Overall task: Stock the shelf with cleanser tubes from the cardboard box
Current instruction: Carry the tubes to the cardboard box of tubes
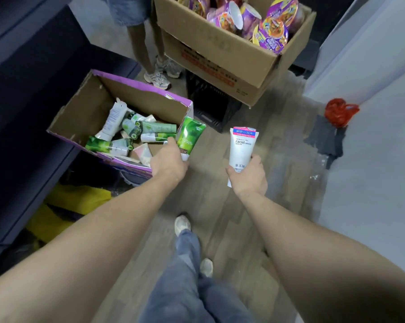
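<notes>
Floor [255, 220]: grey-brown wood-look planks, a narrow aisle. Dark shelf unit [22, 94] along the left side; pale wall [371, 148] on the right.

Far end of aisle: large brown carton [222, 59] filled with purple noodle bowls [248, 17], resting on a black crate [211, 101]. A second person's legs and pale sneakers [160, 73] stand just left of the carton. Red bag [340, 111] by the wall, touching dark grey cloths [327, 141] on the floor. Yellow material [64, 210] under the shelf unit, lower left. Wearer's own legs in grey-blue trousers and pale shoes below centre.

Box [85, 108]: open-topped cardboard, purple outside, set beside the shelf unit. Loose tubes [129, 134] lie jumbled in its bottom, green and white ones mixed.

Left hand [167, 160]: at the box's near right corner, fingers curled round the lower end of a green tube [190, 136], which points up and away.

Right hand [248, 176]: well right of the box, over bare floor, gripping a white tube [242, 148] upright by its lower part; pink band on top, "Facial" legible on the front.
</notes>
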The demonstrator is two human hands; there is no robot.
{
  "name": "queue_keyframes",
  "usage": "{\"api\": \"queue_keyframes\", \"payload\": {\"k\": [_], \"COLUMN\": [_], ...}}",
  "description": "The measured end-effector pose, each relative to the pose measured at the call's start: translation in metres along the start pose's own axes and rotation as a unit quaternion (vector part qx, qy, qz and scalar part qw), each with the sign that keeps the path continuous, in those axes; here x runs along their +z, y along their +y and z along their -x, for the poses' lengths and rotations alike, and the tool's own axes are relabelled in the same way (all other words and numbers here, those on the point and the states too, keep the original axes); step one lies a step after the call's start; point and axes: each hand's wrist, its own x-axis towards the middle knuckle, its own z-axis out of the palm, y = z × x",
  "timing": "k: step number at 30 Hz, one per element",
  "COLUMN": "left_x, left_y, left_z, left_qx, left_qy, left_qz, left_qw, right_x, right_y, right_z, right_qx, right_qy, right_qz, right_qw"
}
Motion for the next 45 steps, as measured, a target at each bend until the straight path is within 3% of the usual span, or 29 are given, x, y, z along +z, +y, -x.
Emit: {"api": "queue_keyframes", "payload": {"k": [9, 18, 23, 30, 36, 45], "left_x": [-0.044, -0.067, -0.071, -0.063, -0.052, -0.092], "left_y": [-0.042, -0.082, -0.091, -0.101, -0.101, -0.121], "left_z": [-0.086, -0.131, -0.153, -0.173, -0.182, -0.178], "left_qx": [-0.118, -0.234, -0.323, -0.472, -0.544, -0.539], "left_qy": [0.022, 0.038, 0.029, 0.041, 0.061, 0.163], "left_qz": [0.089, 0.156, 0.202, 0.279, 0.314, 0.327], "left_qw": [0.989, 0.959, 0.924, 0.836, 0.776, 0.759], "right_x": [0.042, 0.094, 0.13, 0.18, 0.202, 0.196], "right_y": [-0.126, -0.231, -0.276, -0.306, -0.32, -0.364], "right_z": [-0.055, -0.077, -0.094, -0.117, -0.128, -0.108], "right_qx": [-0.097, -0.218, -0.282, -0.344, -0.393, -0.456], "right_qy": [-0.049, -0.135, -0.206, -0.305, -0.349, -0.36], "right_qz": [0.035, 0.071, 0.102, 0.194, 0.258, 0.227], "right_qw": [0.993, 0.964, 0.932, 0.867, 0.81, 0.782]}}
